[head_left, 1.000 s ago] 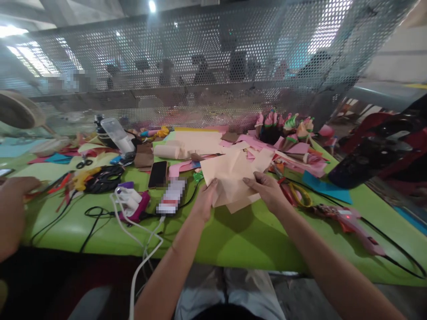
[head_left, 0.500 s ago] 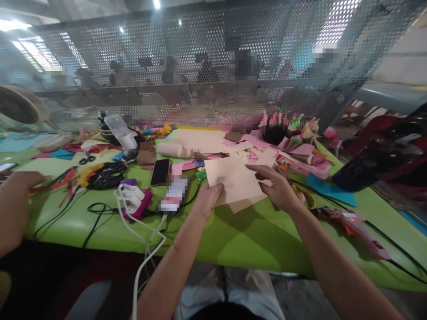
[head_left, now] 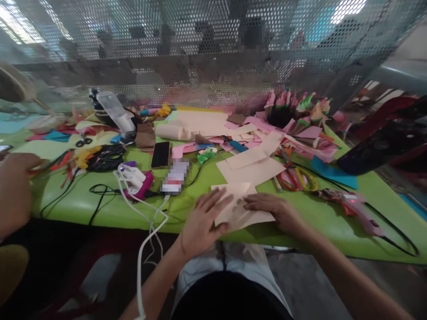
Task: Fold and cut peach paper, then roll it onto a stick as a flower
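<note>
A pale cream sheet of paper (head_left: 235, 202) lies near the front edge of the green table, with a fold or crease along its top. My left hand (head_left: 207, 218) rests over its left side, fingers stretched out and apart. From the right, my right hand (head_left: 275, 209) lies on the sheet with its fingers extended flat. Just behind it are more cream paper pieces (head_left: 255, 166), overlapping each other. The lower part of the sheet runs close to the table edge.
Right of the paper are scissors with red and yellow handles (head_left: 307, 178) and a pink glue gun (head_left: 358, 204). Charging cables, a pink power adapter (head_left: 143, 186) and two phones (head_left: 161, 154) lie left. Another person's hand (head_left: 15, 191) is at far left. Paper flowers (head_left: 283, 100) stand behind.
The cream sheet has come down onto the table towards me, and other cream pieces now lie apart behind it. Both hands went from holding paper to lying flat on it. The view tilted down.
</note>
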Demonstrator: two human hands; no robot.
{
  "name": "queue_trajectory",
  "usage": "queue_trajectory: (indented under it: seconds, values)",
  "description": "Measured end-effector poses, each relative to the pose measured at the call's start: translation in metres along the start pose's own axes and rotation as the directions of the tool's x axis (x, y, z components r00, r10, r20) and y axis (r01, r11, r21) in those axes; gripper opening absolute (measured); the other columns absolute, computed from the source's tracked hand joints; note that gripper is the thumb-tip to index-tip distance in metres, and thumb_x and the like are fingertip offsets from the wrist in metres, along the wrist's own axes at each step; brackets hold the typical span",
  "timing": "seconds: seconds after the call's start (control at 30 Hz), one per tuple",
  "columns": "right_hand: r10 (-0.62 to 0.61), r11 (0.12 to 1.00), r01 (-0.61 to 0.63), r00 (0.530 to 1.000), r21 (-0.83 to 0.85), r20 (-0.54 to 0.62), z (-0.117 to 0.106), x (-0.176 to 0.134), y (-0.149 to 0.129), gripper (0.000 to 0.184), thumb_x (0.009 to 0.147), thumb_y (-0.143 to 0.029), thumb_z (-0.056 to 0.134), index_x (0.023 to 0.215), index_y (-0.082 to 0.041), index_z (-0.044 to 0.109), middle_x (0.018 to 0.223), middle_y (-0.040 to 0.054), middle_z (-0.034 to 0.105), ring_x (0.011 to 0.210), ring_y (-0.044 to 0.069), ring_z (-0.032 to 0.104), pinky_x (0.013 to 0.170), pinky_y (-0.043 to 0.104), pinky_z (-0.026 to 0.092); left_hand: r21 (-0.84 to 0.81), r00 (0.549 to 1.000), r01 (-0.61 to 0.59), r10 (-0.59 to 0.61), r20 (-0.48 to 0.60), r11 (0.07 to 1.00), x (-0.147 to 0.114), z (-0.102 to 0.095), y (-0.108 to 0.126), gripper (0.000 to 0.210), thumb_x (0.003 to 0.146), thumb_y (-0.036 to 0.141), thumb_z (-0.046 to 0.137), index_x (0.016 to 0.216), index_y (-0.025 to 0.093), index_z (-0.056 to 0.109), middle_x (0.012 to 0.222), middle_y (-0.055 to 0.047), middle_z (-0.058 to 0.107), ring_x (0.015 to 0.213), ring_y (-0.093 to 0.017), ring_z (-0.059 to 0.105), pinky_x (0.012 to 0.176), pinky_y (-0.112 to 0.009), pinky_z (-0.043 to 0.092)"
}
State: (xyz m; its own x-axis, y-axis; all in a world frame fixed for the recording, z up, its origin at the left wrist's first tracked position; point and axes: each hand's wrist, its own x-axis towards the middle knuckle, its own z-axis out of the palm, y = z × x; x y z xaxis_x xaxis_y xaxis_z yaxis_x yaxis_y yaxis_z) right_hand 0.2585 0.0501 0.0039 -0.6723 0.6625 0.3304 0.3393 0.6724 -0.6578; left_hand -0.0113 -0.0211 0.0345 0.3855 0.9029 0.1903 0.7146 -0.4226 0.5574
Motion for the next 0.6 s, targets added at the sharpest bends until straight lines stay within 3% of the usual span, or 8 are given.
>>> queue_trajectory:
  seconds: [0.1,0.2,0.3,0.47,0.53,0.6]
  values:
    - [0.012,0.998,-0.014,0.999,0.068,0.03,0.0,-0.011,0.001,0.032,0.093,-0.018,0.052,0.116,-0.028,0.073,0.123,0.0089,0.071,0.118,0.024,0.065,0.102,0.045,0.052,-0.007,0.951,-0.091,0.089,0.297,0.996,-0.008,-0.003,0.002,0.064,0.085,0.056,0.062,0.142,0.029,0.05,0.147,-0.01,0.053,0.141,-0.029,0.043,0.121,-0.056,0.015]
    - [0.024,0.996,-0.027,0.999,0.085,0.034,-0.004,-0.016,-0.001,0.029,0.091,-0.02,0.057,0.113,-0.028,0.074,0.121,0.0088,0.072,0.118,0.024,0.065,0.102,0.044,0.052,-0.004,0.937,-0.059,0.057,0.344,0.998,-0.01,-0.002,0.003,0.082,0.071,0.067,0.071,0.141,0.027,0.052,0.145,-0.013,0.055,0.136,-0.032,0.048,0.119,-0.06,0.012]
    - [0.066,0.997,-0.067,0.997,0.043,0.03,-0.008,-0.019,-0.005,0.028,0.089,-0.018,0.058,0.108,-0.028,0.075,0.117,0.0081,0.074,0.111,0.023,0.067,0.096,0.043,0.053,-0.022,0.96,-0.032,0.037,0.279,0.999,-0.013,0.002,0.006,0.071,0.073,0.056,0.075,0.136,0.027,0.057,0.14,-0.012,0.059,0.13,-0.03,0.055,0.119,-0.058,0.015]
    - [0.217,0.976,-0.216,0.976,0.04,-0.032,-0.008,-0.02,-0.009,0.022,0.09,-0.024,0.055,0.095,-0.026,0.077,0.102,0.0071,0.077,0.097,0.024,0.07,0.086,0.04,0.053,-0.058,0.995,0.094,-0.092,0.05,0.994,-0.009,0.014,0.016,0.025,0.088,0.031,0.064,0.112,0.025,0.068,0.117,-0.007,0.073,0.109,-0.023,0.067,0.108,-0.047,0.034]
    - [0.322,0.946,-0.318,0.944,0.055,-0.077,-0.006,-0.018,-0.008,0.021,0.09,-0.032,0.056,0.091,-0.024,0.075,0.093,0.0064,0.077,0.087,0.023,0.07,0.078,0.036,0.054,-0.043,0.979,0.188,-0.191,-0.074,0.981,-0.005,0.021,0.018,0.015,0.091,0.025,0.057,0.1,0.022,0.069,0.102,-0.006,0.077,0.096,-0.022,0.069,0.094,-0.042,0.042]
    - [0.416,0.909,-0.416,0.902,0.033,-0.115,-0.003,-0.014,-0.008,0.026,0.091,-0.04,0.055,0.082,-0.022,0.072,0.079,0.0043,0.073,0.071,0.021,0.067,0.064,0.032,0.051,-0.01,0.935,0.29,-0.286,-0.208,0.957,-0.001,0.028,0.018,0.008,0.089,0.024,0.06,0.092,0.02,0.067,0.088,-0.006,0.076,0.089,-0.024,0.069,0.085,-0.039,0.044]
